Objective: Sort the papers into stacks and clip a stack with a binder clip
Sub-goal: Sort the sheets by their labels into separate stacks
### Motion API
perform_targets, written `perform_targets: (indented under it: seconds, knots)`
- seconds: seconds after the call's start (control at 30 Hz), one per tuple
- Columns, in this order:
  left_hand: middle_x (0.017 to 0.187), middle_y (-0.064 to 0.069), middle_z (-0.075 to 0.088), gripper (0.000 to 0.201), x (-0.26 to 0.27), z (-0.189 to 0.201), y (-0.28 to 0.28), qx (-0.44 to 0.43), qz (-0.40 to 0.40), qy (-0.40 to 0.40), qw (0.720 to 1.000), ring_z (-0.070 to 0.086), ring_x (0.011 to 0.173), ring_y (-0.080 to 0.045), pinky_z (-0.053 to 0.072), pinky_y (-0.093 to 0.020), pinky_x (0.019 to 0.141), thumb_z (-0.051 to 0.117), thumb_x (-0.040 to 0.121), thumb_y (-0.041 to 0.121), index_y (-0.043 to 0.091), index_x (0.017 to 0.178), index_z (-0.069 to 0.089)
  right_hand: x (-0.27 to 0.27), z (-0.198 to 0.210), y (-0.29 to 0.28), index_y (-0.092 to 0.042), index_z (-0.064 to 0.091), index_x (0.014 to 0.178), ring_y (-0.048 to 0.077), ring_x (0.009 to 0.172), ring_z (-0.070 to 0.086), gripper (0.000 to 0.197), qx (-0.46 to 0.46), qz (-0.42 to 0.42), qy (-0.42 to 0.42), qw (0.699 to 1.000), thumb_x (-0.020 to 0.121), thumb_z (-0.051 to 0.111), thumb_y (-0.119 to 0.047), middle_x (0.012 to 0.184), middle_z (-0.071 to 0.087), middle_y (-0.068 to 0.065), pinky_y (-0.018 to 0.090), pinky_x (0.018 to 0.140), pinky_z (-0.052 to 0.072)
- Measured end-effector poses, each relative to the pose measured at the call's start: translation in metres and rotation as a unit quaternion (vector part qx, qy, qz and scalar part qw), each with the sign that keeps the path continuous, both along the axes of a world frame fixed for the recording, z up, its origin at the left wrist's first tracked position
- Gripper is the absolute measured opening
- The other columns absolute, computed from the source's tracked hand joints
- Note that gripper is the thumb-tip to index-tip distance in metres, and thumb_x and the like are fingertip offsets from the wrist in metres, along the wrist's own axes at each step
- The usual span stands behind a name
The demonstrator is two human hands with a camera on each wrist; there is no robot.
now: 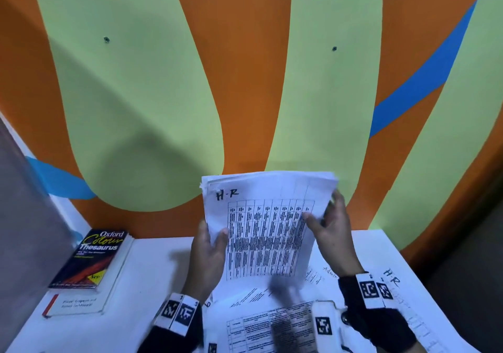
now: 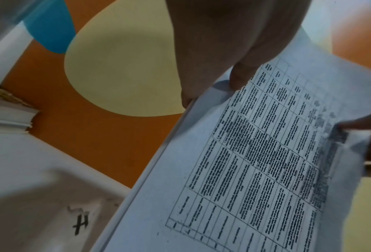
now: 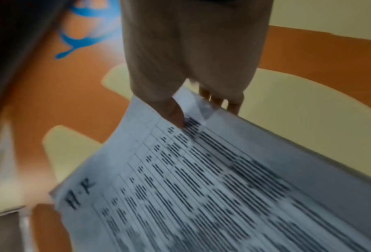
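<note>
Above the white table (image 1: 152, 265), both hands grip the stack marked "H-R" (image 1: 261, 233), beside an Oxford Colour Thesaurus (image 1: 94, 260).

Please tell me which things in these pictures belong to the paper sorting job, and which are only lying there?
Part of the job:
- H-R paper stack, held by left hand and right hand
- loose papers on the table

Just lying about:
- Oxford thesaurus
- white book under it

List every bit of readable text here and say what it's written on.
"H-R": held stack of papers.
"Oxford Colour Thesaurus": book.
"H-R": sheet by right wrist.
"Admi", cut off: sheet under stack.
"H": table sheet.
Printed tables and the label below the book: too blurred.
</note>
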State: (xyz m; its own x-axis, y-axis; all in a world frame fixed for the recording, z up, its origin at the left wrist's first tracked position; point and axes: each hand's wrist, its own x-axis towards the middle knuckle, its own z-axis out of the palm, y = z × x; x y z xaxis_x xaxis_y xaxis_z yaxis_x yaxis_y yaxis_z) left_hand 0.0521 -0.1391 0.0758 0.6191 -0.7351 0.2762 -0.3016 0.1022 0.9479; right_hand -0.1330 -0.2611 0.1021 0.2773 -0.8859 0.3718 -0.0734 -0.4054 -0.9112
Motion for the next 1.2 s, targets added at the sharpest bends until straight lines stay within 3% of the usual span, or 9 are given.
perform_targets:
  seconds: [0.1,0.2,0.33,0.43,0.53,0.7,0.93,1.07,1.2]
  knots:
    - [0.104,0.02,0.054,0.025,-0.003,0.01,0.001,-0.034,-0.002,-0.005,0.999,0.051,0.09,0.027,0.035,0.006,0.072,0.048,0.093,0.005,0.015,0.116,0.044,0.004,0.001,0.004,-0.007,0.043,0.105,0.016,0.07,0.044,0.025,-0.004,-0.006,0.03,1.0,0.088,0.057,-0.019,0.083,0.05,0.029,0.045,0.064,0.043]
    - [0.096,0.016,0.055,0.02,-0.007,0.008,0.004,-0.05,0.021,-0.013,0.998,0.053,0.082,0.023,0.038,0.003,0.067,0.052,0.091,0.003,0.011,0.107,0.044,0.007,0.008,0.014,-0.004,0.041,0.102,0.007,0.056,0.036,0.014,-0.029,0.0,0.018,0.999,0.093,0.053,-0.003,0.067,0.035,0.011,0.024,0.058,0.034]
    - [0.097,0.014,0.059,0.025,-0.004,-0.018,0.001,0.02,0.02,0.006,1.0,0.054,0.085,0.023,0.037,0.003,0.071,0.058,0.088,0.004,0.025,0.098,0.049,0.009,-0.033,0.016,-0.003,0.028,0.133,0.022,0.064,0.046,0.042,0.022,0.024,0.177,0.984,0.095,0.046,-0.002,0.073,0.044,0.014,0.028,0.058,0.033]
    - [0.107,-0.007,0.068,0.022,0.005,-0.027,0.002,0.022,0.044,0.043,0.998,0.062,0.104,-0.013,0.044,-0.009,0.079,0.058,0.089,0.006,0.011,0.11,0.058,0.001,-0.08,0.012,-0.006,0.028,0.136,0.028,0.091,0.054,0.051,0.05,0.023,0.305,0.951,0.09,0.049,-0.007,0.099,0.051,0.01,0.037,0.077,0.049]
    - [0.074,-0.024,0.058,0.017,0.016,-0.015,0.007,0.012,0.098,0.046,0.994,0.053,0.072,-0.036,0.046,-0.02,0.065,0.058,0.089,0.01,-0.005,0.083,0.056,-0.004,-0.099,0.017,-0.016,0.041,0.123,0.026,0.104,0.049,0.049,0.03,0.12,0.473,0.872,0.083,0.06,-0.037,0.112,0.047,0.007,0.042,0.086,0.047]
    - [0.062,0.001,0.023,0.036,0.045,-0.008,0.017,0.033,0.167,0.002,0.985,0.024,0.055,-0.014,0.022,-0.023,0.046,0.056,0.091,0.026,0.019,0.068,0.029,0.0,-0.121,0.032,-0.02,0.042,0.126,0.033,0.115,0.046,0.052,-0.091,0.214,0.668,0.707,0.078,0.057,-0.032,0.123,0.048,0.01,0.054,0.094,0.039]
    - [0.077,-0.015,0.041,0.041,0.061,-0.002,0.044,0.008,0.235,-0.016,0.972,0.042,0.074,-0.025,0.029,-0.033,0.06,0.057,0.091,0.027,-0.01,0.102,0.045,0.002,-0.1,0.029,-0.024,0.052,0.13,0.028,0.115,0.054,0.048,-0.113,0.275,0.662,0.688,0.084,0.05,-0.008,0.121,0.056,0.009,0.047,0.104,0.034]
    - [0.072,-0.002,0.024,0.03,0.07,0.005,0.064,0.017,0.272,-0.024,0.962,0.028,0.071,-0.019,0.021,-0.032,0.053,0.055,0.092,0.026,0.009,0.08,0.033,0.024,-0.081,0.026,-0.023,0.059,0.123,0.03,0.111,0.053,0.037,-0.19,0.286,0.643,0.684,0.087,0.055,-0.015,0.119,0.054,0.01,0.046,0.092,0.037]
    - [0.077,-0.004,0.042,0.011,0.069,0.018,0.084,-0.036,0.28,-0.02,0.959,0.037,0.071,-0.016,0.028,-0.022,0.06,0.055,0.092,0.016,0.013,0.098,0.046,0.062,-0.09,0.043,-0.019,0.06,0.121,0.031,0.119,0.044,0.041,-0.24,0.33,0.641,0.651,0.081,0.059,-0.015,0.13,0.048,0.01,0.049,0.096,0.035]
